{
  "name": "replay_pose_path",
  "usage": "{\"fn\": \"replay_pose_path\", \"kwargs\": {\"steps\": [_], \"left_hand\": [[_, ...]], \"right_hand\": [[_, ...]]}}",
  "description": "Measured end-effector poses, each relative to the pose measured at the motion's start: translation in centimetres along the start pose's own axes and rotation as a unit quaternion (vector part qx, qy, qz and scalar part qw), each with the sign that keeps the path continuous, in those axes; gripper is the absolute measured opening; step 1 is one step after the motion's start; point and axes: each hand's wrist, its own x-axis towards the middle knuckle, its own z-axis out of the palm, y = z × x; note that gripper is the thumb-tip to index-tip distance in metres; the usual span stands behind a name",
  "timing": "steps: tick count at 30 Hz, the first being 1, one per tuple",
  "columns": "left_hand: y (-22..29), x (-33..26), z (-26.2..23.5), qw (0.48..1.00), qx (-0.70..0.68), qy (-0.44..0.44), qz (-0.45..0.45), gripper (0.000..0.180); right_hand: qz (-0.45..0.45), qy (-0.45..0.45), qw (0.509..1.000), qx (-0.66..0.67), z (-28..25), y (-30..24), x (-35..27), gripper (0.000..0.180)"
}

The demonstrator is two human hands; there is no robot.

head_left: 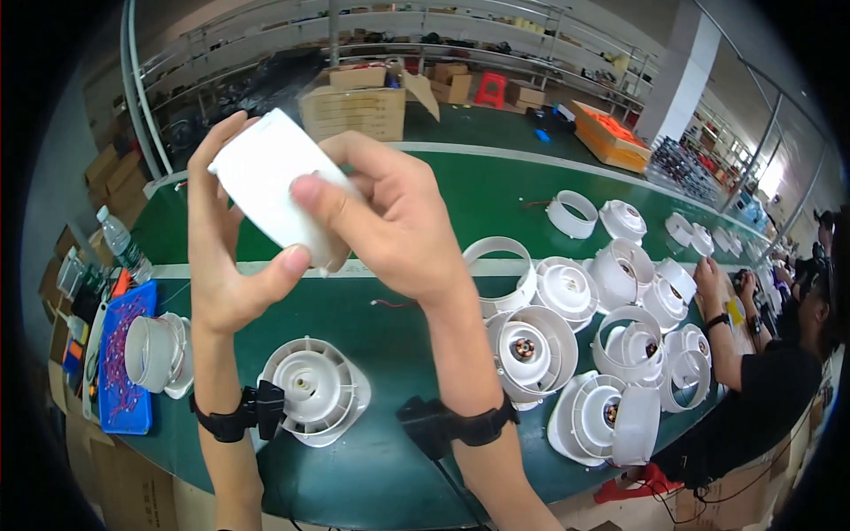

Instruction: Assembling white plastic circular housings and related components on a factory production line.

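Note:
Raised above the bench, a white plastic ring [270,181], its curved outer wall facing me, is held between both hands. My left hand [220,288] is closed on its left and lower edge, the thumb against the bottom corner. On the right side, my right hand [398,230] grips it with the thumb pressed on the outer wall. The fingertips behind the ring are partly hidden. Below, between my forearms, a white fan housing [301,385] with a ribbed round body and a metal shaft in its centre sits on the green bench [381,491].
Several white housings and rings [567,292] crowd the bench at right, some showing copper motor coils. A co-worker's arm [719,327] reaches in beyond them. At left stand a white housing [152,354], a blue tray [128,416] of thin wires and a plastic bottle [124,243].

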Motion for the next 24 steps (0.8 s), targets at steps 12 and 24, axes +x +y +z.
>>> {"fn": "replay_pose_path", "kwargs": {"steps": [12, 24], "left_hand": [[-1.0, 0.7, -0.9, 0.985, 0.091, -0.093, 0.116, 0.086], [-1.7, 0.9, -2.0, 0.99, -0.029, 0.034, -0.131, 0.04]], "right_hand": [[0.037, -0.08, 0.996, 0.009, -1.4, 0.1, 0.0, 0.036], [0.105, -0.149, 0.983, -0.014, -1.2, -0.9, -0.8, 0.03]]}}
